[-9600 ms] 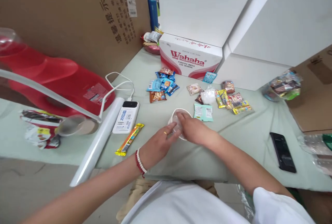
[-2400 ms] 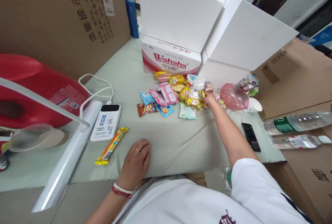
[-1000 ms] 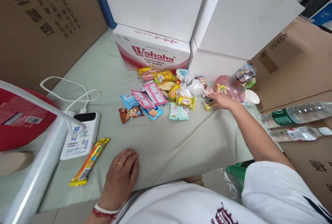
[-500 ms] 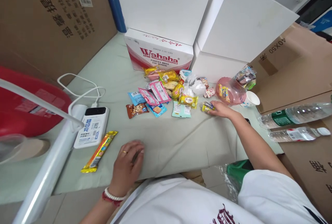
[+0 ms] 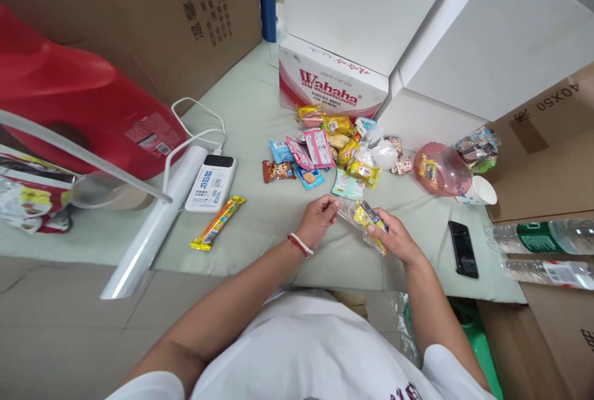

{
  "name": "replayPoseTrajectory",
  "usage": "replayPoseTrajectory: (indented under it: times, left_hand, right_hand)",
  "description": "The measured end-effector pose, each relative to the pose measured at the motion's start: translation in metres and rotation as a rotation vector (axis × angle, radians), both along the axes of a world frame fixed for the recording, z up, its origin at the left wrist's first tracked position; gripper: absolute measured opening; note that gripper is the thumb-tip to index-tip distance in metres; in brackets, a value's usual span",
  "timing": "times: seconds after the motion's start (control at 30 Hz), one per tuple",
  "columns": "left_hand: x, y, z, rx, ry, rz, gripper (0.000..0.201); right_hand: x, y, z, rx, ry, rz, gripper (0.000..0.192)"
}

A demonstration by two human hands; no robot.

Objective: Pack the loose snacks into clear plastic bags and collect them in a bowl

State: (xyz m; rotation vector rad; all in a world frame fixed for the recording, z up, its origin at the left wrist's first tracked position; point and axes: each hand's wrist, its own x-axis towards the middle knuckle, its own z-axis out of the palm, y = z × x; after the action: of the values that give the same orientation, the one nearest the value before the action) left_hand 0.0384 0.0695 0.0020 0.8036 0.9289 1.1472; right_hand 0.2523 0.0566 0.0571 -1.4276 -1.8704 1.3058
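Observation:
My right hand (image 5: 396, 238) is closed on a clear plastic snack packet (image 5: 365, 216) with yellow and dark blue print, thumb on top. At the packet's left end, my left hand (image 5: 318, 221) pinches the clear plastic between thumb and fingers. Both hands are over the front of the cloth-covered table (image 5: 278, 227). Just beyond them lies a pale green packet (image 5: 348, 184), beside a yellow packet (image 5: 364, 171). Further left in the heap are pink packets (image 5: 318, 146), a blue biscuit packet (image 5: 309, 177) and a brown cookie packet (image 5: 278, 171).
A pink translucent bowl (image 5: 450, 171) and paper cup (image 5: 479, 191) stand right. A phone (image 5: 463, 250) lies near plastic bottles (image 5: 552, 236). Left are a yellow-orange snack bar (image 5: 218, 223), power bank (image 5: 211, 185) and red jug (image 5: 93, 97). A Wahaba box (image 5: 331, 78) stands behind.
My right hand has brought the packet from beside the heap toward me. My left hand has moved right and taken hold of its plastic end. The view has shifted left.

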Motion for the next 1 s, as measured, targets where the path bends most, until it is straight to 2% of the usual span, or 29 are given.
replayPoseTrajectory:
  times: [0.1,0.17,0.27,0.33,0.4,0.47,0.57,0.63,0.67,0.73,0.8,0.87,0.9,0.93,1.0]
  left_hand:
    - [0.005,-0.005,-0.007,-0.075,-0.063,-0.056,0.051]
    - [0.013,-0.010,-0.011,-0.096,-0.041,-0.062,0.045]
    - [0.021,-0.016,-0.015,-0.031,0.187,0.083,0.022]
    - [0.020,-0.018,-0.016,0.035,0.366,0.137,0.008]
    - [0.016,-0.017,-0.017,0.071,0.480,0.094,0.016]
    - [0.012,-0.017,-0.018,0.112,0.551,0.005,0.024]
    - [0.003,-0.021,-0.020,0.261,0.606,-0.151,0.029]
    - [-0.013,-0.031,-0.022,0.361,0.661,-0.204,0.039]
    - [-0.025,-0.037,-0.023,0.393,0.727,-0.173,0.044]
    - [-0.059,-0.053,-0.027,0.465,0.921,-0.052,0.044]
    - [-0.099,-0.069,-0.031,0.569,1.119,0.073,0.038]
    - [-0.133,-0.085,-0.035,0.660,1.267,0.145,0.031]
    - [-0.146,-0.091,-0.036,0.682,1.328,0.161,0.029]
    - [-0.154,-0.096,-0.038,0.699,1.377,0.168,0.027]
    - [-0.159,-0.102,-0.039,0.716,1.436,0.160,0.026]
  right_hand:
    - [-0.019,-0.008,-0.020,-0.097,0.203,-0.152,0.051]
    - [-0.038,-0.009,-0.032,-0.085,0.240,-0.269,0.053]
    - [-0.064,-0.008,-0.042,0.081,0.142,-0.385,0.057]
    - [-0.075,-0.008,-0.045,0.129,0.123,-0.363,0.068]
    - [-0.081,-0.011,-0.047,0.075,0.185,-0.298,0.077]
    - [-0.083,-0.015,-0.050,0.032,0.241,-0.276,0.077]
    - [-0.076,-0.018,-0.050,0.104,0.196,-0.354,0.072]
    - [-0.053,-0.011,-0.043,0.203,0.099,-0.455,0.068]
    - [-0.034,-0.003,-0.036,0.256,0.034,-0.520,0.068]
    - [0.019,0.023,-0.017,0.350,-0.139,-0.675,0.069]
    - [0.085,0.061,0.007,0.366,-0.390,-0.815,0.072]
    - [0.147,0.105,0.029,0.252,-0.607,-0.901,0.065]
    - [0.173,0.129,0.037,0.219,-0.631,-0.916,0.061]
    - [0.192,0.151,0.042,0.192,-0.649,-0.919,0.058]
    - [0.214,0.189,0.041,0.054,-0.689,-0.848,0.054]
